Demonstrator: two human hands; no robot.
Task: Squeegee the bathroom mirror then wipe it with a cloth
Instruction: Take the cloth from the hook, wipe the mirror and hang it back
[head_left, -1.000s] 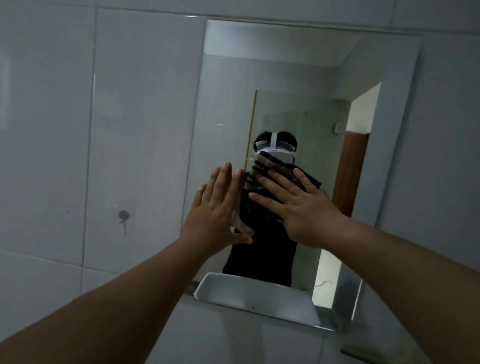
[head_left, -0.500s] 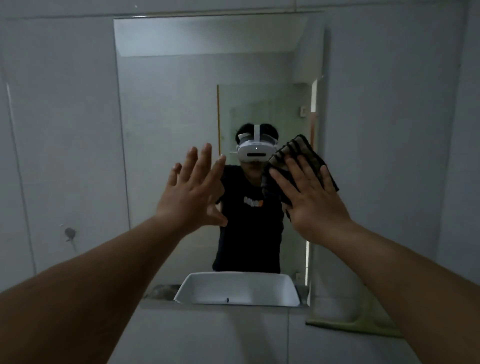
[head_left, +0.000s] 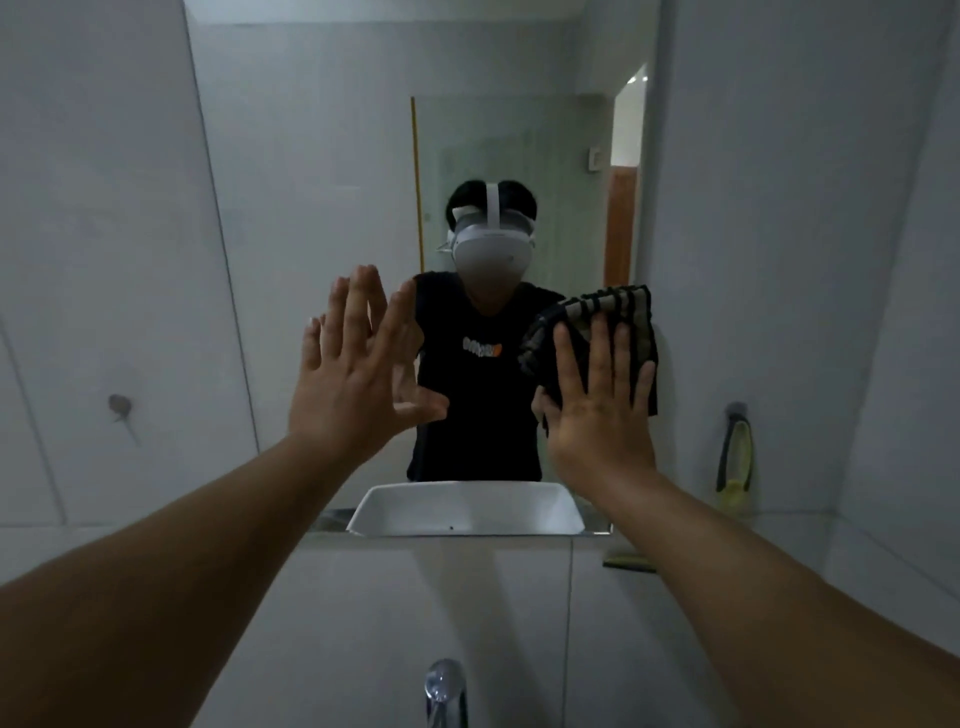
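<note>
While your right hand (head_left: 597, 415) presses the striped cloth (head_left: 592, 332) flat against the mirror (head_left: 322, 182), fingers spread, your left hand (head_left: 353, 374) rests open beside it; wiping is underway, so sweep across next.

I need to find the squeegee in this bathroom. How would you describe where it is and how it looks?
Start at the mirror above the faucet and move past its right edge onto the tiled wall. There the squeegee hangs from a small hook, lower than the right hand pressing the cloth. Its yellow-green and black colour stands out; everything near it is pale grey.
</note>
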